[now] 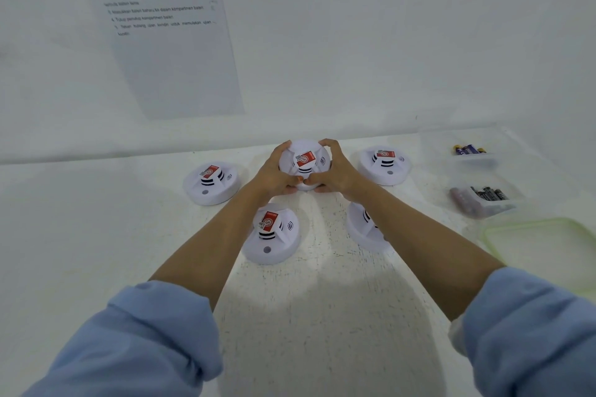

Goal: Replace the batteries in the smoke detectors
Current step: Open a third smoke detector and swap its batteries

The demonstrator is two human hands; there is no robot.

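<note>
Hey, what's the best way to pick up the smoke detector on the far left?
Probably from above, pinching opposite sides of its wide round rim: the far-left smoke detector sits flat on the table, and its raised centre looks narrower.

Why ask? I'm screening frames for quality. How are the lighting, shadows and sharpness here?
Head view: soft, even light, no glare; a broad shadow lies on the near part of the table. Head view: wide-angle stretch swells the sleeves. Head view: the smoke detector that left hand and right hand grip is fairly sharp; the print on the wall sheet is soft.
</note>
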